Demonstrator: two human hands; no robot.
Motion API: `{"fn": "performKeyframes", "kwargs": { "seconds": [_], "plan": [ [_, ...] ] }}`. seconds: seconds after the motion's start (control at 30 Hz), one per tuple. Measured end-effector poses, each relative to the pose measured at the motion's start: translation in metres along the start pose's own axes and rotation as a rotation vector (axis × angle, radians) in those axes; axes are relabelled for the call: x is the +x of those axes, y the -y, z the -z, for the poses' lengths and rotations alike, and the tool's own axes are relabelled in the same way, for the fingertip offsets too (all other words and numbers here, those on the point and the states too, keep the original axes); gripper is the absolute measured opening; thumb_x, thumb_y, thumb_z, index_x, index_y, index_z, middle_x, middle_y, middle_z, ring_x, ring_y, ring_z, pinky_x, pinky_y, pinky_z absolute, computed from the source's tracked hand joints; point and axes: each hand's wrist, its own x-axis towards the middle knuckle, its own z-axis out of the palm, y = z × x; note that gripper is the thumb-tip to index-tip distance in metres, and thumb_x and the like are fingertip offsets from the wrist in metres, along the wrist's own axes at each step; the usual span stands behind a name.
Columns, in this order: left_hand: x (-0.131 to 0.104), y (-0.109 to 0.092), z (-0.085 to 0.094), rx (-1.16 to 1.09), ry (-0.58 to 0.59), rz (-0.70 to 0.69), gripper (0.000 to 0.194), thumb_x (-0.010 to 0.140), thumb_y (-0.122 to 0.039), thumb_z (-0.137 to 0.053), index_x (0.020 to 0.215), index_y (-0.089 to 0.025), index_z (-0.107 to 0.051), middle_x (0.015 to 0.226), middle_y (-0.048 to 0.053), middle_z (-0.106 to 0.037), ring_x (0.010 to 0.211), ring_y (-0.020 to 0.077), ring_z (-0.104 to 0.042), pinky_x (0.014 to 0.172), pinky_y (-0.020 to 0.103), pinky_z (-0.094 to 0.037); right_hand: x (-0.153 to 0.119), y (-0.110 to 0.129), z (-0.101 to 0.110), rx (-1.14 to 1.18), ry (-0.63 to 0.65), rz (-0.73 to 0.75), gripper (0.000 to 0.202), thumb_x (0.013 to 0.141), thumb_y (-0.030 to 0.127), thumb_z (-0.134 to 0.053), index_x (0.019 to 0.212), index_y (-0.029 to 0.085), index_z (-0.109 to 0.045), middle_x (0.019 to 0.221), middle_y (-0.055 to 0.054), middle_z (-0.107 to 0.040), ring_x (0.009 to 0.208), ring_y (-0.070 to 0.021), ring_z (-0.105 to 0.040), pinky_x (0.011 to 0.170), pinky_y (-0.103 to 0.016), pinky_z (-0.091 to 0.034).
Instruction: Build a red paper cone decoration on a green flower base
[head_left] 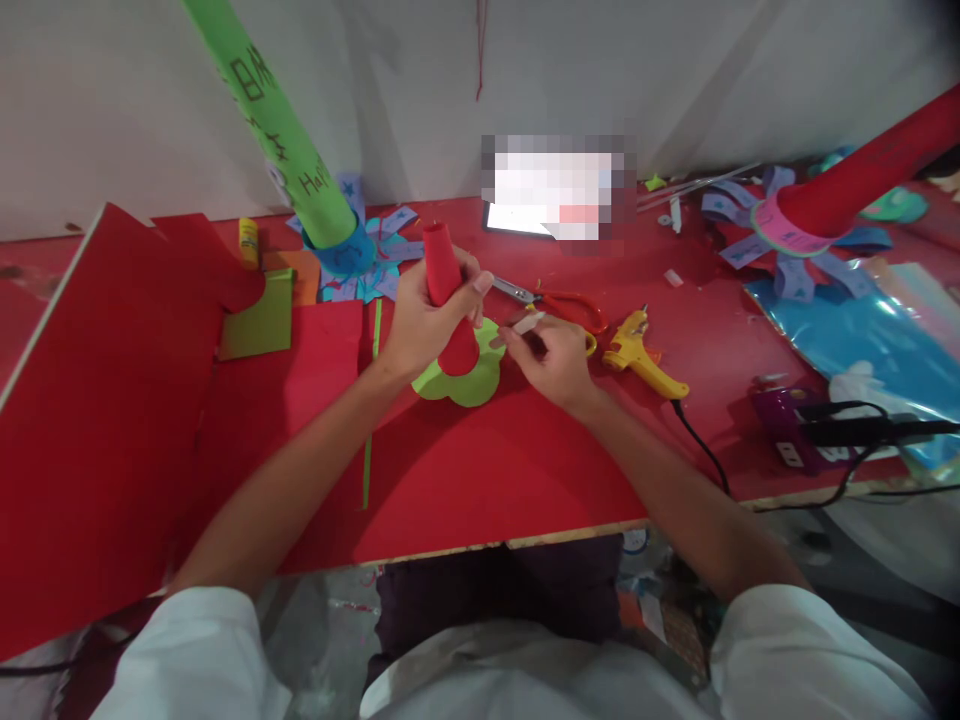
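My left hand (pixel 429 315) is wrapped round a red paper cone (pixel 441 262), which stands slightly tilted with its narrow end up. The cone's wide end rests on a light green flower-shaped paper (pixel 469 388) lying on the red table. Just right of the flower, my right hand (pixel 551 358) pinches a small pale strip (pixel 529 323) between thumb and fingers, close to the flower's edge. Behind this hand lie scissors (pixel 562 303) with orange-red handles. A yellow hot glue gun (pixel 641 355) rests to the right of it.
A tall green paper tube (pixel 281 140) with writing stands at the back left; a red tube (pixel 877 175) leans at the right. A lit tablet (pixel 517 218) is against the wall. Red board (pixel 97 430) rises at left, near a glue stick (pixel 248 243). Cables cross the right edge.
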Motion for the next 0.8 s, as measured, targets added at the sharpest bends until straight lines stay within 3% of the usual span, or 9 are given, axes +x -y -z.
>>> {"fn": "performKeyframes", "kwargs": {
  "seconds": [0.1, 0.2, 0.33, 0.5, 0.57, 0.7, 0.8],
  "plan": [
    [0.002, -0.004, 0.01, -0.072, 0.23, 0.071, 0.038, 0.08, -0.051, -0.087, 0.081, -0.023, -0.061, 0.058, -0.005, -0.054, 0.054, 0.0126, -0.059, 0.057, 0.029, -0.05, 0.001, 0.001, 0.003, 0.039, -0.091, -0.072, 0.04, 0.103, 0.058, -0.051, 0.082, 0.025, -0.061, 0.066, 0.0, -0.06, 0.057, -0.0157, -0.052, 0.06, -0.033, -0.041],
    [0.001, -0.002, 0.017, -0.115, 0.348, 0.157, 0.039, 0.077, -0.049, -0.09, 0.076, -0.024, -0.06, 0.054, -0.005, -0.052, 0.054, 0.0134, -0.058, 0.058, 0.03, -0.051, 0.003, 0.001, 0.002, 0.091, -0.043, -0.113, 0.039, 0.102, 0.056, -0.053, 0.078, 0.025, -0.055, 0.061, 0.003, -0.052, 0.055, -0.0147, -0.047, 0.057, -0.032, -0.038],
    [0.0, 0.004, 0.018, -0.151, 0.268, 0.192, 0.042, 0.077, -0.05, -0.09, 0.075, -0.024, -0.057, 0.05, -0.007, -0.045, 0.052, 0.0125, -0.054, 0.058, 0.03, -0.051, 0.003, 0.006, 0.002, 0.107, 0.078, -0.052, 0.035, 0.102, 0.04, -0.053, 0.071, 0.024, -0.051, 0.062, 0.002, -0.055, 0.058, -0.0144, -0.049, 0.061, -0.032, -0.04],
    [0.003, 0.006, 0.018, -0.182, 0.155, 0.186, 0.044, 0.076, -0.05, -0.089, 0.072, -0.023, -0.055, 0.05, -0.007, -0.04, 0.05, 0.0113, -0.049, 0.058, 0.029, -0.049, -0.001, 0.013, 0.005, 0.107, 0.116, 0.063, 0.035, 0.102, 0.039, -0.053, 0.071, 0.024, -0.058, 0.066, -0.001, -0.058, 0.065, -0.0167, -0.056, 0.067, -0.034, -0.047],
    [0.004, 0.007, 0.02, -0.206, 0.126, 0.176, 0.044, 0.077, -0.05, -0.088, 0.072, -0.023, -0.054, 0.049, -0.007, -0.038, 0.05, 0.0111, -0.049, 0.057, 0.028, -0.047, -0.002, 0.013, 0.005, 0.117, 0.132, 0.121, 0.029, 0.102, 0.037, -0.053, 0.079, 0.024, -0.066, 0.071, -0.002, -0.064, 0.069, -0.0178, -0.061, 0.069, -0.034, -0.051],
    [0.007, 0.009, 0.022, -0.219, 0.064, 0.174, 0.048, 0.075, -0.052, -0.088, 0.071, -0.024, -0.049, 0.049, -0.008, -0.032, 0.048, 0.0111, -0.044, 0.057, 0.031, -0.047, -0.005, 0.012, 0.004, 0.134, 0.224, 0.217, 0.023, 0.101, 0.033, -0.054, 0.107, 0.026, -0.075, 0.101, -0.006, -0.079, 0.097, -0.0218, -0.075, 0.084, -0.037, -0.06],
    [0.008, 0.01, 0.023, -0.206, 0.045, 0.169, 0.051, 0.074, -0.054, -0.088, 0.069, -0.025, -0.046, 0.05, -0.008, -0.03, 0.047, 0.011, -0.04, 0.056, 0.032, -0.047, -0.006, 0.01, 0.002, 0.131, 0.241, 0.242, 0.023, 0.099, 0.033, -0.056, 0.11, 0.026, -0.076, 0.105, -0.007, -0.081, 0.101, -0.0227, -0.076, 0.087, -0.038, -0.062]
  ]
}}
